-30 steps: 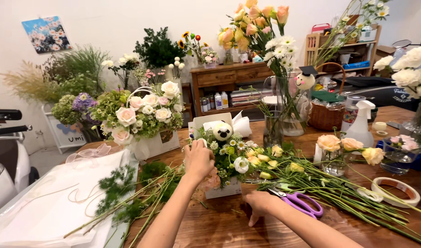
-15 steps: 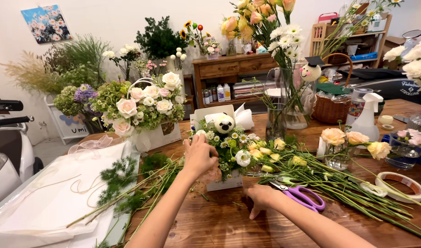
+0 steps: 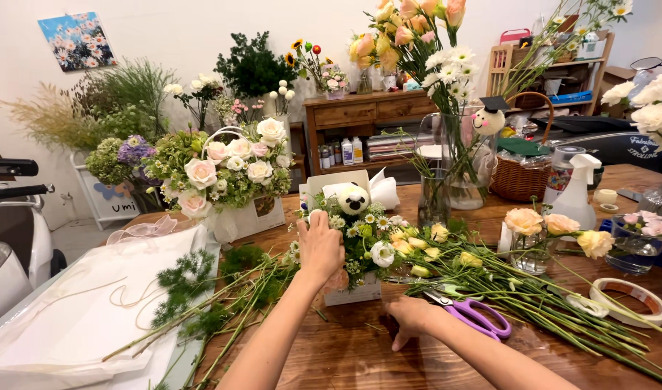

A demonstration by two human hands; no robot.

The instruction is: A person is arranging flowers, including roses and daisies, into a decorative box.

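A small white box arrangement (image 3: 354,290) with daisies, white blooms and a little panda figure (image 3: 353,198) stands on the wooden table (image 3: 345,354). My left hand (image 3: 321,249) is pressed against the arrangement's left side, fingers closed among its flowers and greenery. My right hand (image 3: 409,318) rests palm-down on the table just in front of the box, beside purple-handled scissors (image 3: 474,315). Long green stems with yellow buds (image 3: 490,278) lie to the right of the box.
A white basket of pale roses (image 3: 230,173) stands at left behind loose greenery (image 3: 201,289) and white wrapping paper (image 3: 78,318). Glass vases (image 3: 457,152), a wicker basket (image 3: 520,177), a spray bottle (image 3: 578,195), peach roses (image 3: 555,224) and tape rolls (image 3: 629,303) fill the right side.
The view has shifted slightly. My left hand has settled lower against the arrangement's left side; my right hand stays on the table by the scissors.
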